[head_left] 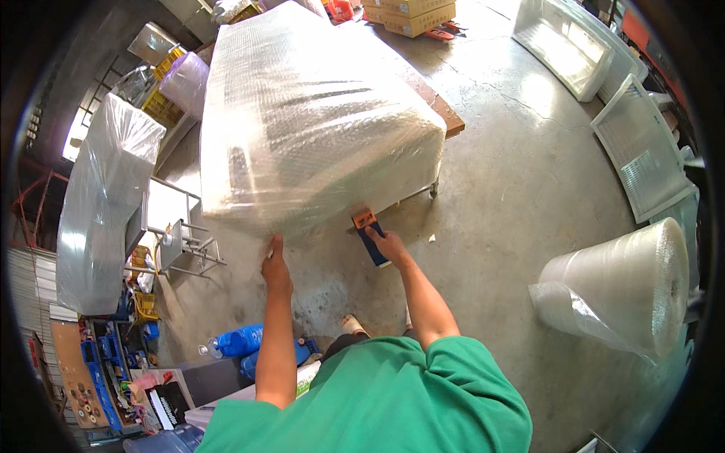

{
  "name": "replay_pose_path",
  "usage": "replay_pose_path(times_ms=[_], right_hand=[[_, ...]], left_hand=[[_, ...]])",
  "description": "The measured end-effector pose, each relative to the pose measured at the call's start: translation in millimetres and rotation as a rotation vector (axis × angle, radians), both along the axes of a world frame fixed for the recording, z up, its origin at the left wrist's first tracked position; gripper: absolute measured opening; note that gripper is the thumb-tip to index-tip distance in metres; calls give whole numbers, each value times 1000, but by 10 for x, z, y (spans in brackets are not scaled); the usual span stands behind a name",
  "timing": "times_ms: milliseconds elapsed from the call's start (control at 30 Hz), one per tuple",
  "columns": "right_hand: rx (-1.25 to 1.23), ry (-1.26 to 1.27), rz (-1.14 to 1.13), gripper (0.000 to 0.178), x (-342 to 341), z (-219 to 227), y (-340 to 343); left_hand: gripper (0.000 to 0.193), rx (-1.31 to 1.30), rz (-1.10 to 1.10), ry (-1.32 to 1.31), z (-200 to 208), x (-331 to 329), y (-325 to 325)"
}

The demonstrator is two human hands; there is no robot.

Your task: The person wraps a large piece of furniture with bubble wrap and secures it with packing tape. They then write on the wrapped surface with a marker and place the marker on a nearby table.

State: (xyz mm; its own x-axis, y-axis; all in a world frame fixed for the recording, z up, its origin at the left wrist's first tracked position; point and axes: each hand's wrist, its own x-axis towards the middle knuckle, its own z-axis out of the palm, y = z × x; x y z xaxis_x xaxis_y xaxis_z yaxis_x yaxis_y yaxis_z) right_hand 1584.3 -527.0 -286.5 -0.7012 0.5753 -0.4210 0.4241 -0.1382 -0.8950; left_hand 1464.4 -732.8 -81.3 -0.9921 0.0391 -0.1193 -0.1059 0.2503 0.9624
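A large boxy load (317,121) in clear bubble wrap fills the space ahead of me. At its near lower edge, my right hand (391,246) grips a flat dark-blue and orange hand tool (368,226) whose exact kind I cannot make out. The tool's orange end meets the wrap's bottom edge. Farther left, my left hand (276,266) is just below the same edge, thumb or finger pointing up and the others curled. A small pale bit shows at its curled fingers; what they hold is unclear.
To the right, a big bubble wrap roll (612,291) stands on the concrete floor, with pale plastic crates (642,151) beyond. Another wrapped block (106,204) and a metal-legged stand (181,241) are at left. A blue bottle (240,341) lies near my feet. Cartons (411,16) stand far back.
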Motion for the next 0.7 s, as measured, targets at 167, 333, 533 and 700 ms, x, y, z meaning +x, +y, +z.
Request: replay_pose_path(times_ms=[167,333,533,700], right_hand=[[302,-323,79,85,18,402,97],[432,-416,132,76,1,976,96],[644,-739,395,71,362,911,195],[137,-314,419,81,592,1117,-326]], left_hand=[[82,-254,112,-9,-83,-245,-100],[89,-77,52,241,-496,-419,-251],[80,-130,-140,202,-440,-502,-257],[65,-30,-119,205,-641,-705,-455]])
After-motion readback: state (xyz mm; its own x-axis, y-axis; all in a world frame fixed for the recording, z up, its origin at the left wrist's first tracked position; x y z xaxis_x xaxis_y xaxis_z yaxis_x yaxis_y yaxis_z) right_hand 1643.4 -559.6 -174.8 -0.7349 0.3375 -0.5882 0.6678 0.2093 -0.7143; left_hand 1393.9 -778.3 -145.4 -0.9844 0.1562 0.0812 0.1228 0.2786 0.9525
